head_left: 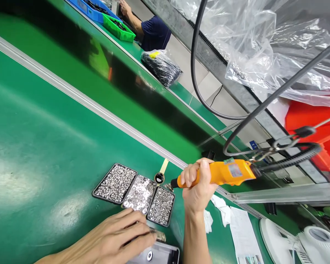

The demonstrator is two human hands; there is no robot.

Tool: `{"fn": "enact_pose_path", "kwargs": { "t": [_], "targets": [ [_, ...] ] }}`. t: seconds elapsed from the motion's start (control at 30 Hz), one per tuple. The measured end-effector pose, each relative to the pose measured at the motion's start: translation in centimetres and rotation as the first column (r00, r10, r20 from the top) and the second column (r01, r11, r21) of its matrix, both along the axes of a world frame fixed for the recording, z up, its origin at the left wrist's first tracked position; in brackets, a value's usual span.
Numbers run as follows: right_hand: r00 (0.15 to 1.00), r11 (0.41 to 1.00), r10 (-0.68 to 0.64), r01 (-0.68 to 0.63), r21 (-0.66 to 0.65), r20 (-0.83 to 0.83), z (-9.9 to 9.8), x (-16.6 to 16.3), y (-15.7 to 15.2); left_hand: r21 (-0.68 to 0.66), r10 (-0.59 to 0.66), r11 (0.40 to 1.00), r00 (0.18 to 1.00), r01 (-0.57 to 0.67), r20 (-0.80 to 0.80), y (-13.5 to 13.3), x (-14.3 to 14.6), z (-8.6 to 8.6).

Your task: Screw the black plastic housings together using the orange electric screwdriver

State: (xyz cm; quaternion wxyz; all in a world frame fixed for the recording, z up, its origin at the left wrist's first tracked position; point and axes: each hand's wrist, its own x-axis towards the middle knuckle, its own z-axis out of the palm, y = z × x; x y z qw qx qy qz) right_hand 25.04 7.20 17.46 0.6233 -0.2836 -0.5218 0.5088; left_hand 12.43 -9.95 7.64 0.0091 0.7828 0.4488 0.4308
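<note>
My right hand (pixel 196 183) is wrapped around an orange electric screwdriver (pixel 228 172), whose tip points left toward the small trays. My left hand (pixel 112 234) has its fingers bent together over a small metal piece (pixel 159 235) and the edge of a grey, dark-rimmed box-like part (pixel 165 253). What its fingers grip underneath is hidden. Just beyond it stand a tray of small screws (pixel 116 182), a tray of flat washers (pixel 139 193) and a tray of small nut-like metal parts (pixel 161 205). A round black-and-gold object with a pale strap (pixel 159 178) lies near the screwdriver tip.
Dark cables (pixel 195 66) loop down to the screwdriver from above. White cloths (pixel 222 209), a paper sheet (pixel 244 234) and a white fan-like device (pixel 280 238) sit to the right. A metal rail (pixel 85 102) crosses the bench. Beyond it are bins (pixel 118 27), a bagged bundle (pixel 162 68) and a co-worker's arm (pixel 134 24).
</note>
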Motion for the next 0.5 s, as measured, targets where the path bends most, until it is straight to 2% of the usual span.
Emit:
{"fn": "enact_pose_path", "kwargs": {
  "t": [0.1, 0.2, 0.27, 0.37, 0.5],
  "targets": [
    [1.000, 1.000, 0.022, -0.022, 0.004, 0.020, 2.8, 2.0, -2.1, -0.099, -0.041, 0.995, 0.989, 0.026, -0.146, -0.9, -0.5, -0.9],
    [0.997, 0.998, 0.069, -0.068, -0.014, 0.043, 5.1, 3.9, -5.0, -0.151, -0.098, 0.985, 0.988, 0.079, -0.120, -0.9, -0.6, -0.6],
    [0.993, 0.994, 0.108, -0.107, -0.025, 0.045, 5.8, 4.8, -6.9, -0.163, -0.114, 0.981, 0.991, 0.101, -0.071, -0.7, -0.4, 0.0],
    [0.978, 0.979, 0.203, -0.202, -0.025, 0.049, 5.4, 5.2, -9.2, -0.184, -0.116, 0.977, 0.993, 0.110, -0.017, -0.4, -0.1, 0.5],
    [0.951, 0.954, 0.301, -0.300, -0.014, 0.068, 3.3, 4.9, -10.8, -0.207, -0.137, 0.968, 0.989, 0.144, 0.051, -0.2, 0.1, 1.1]
  ]
}}
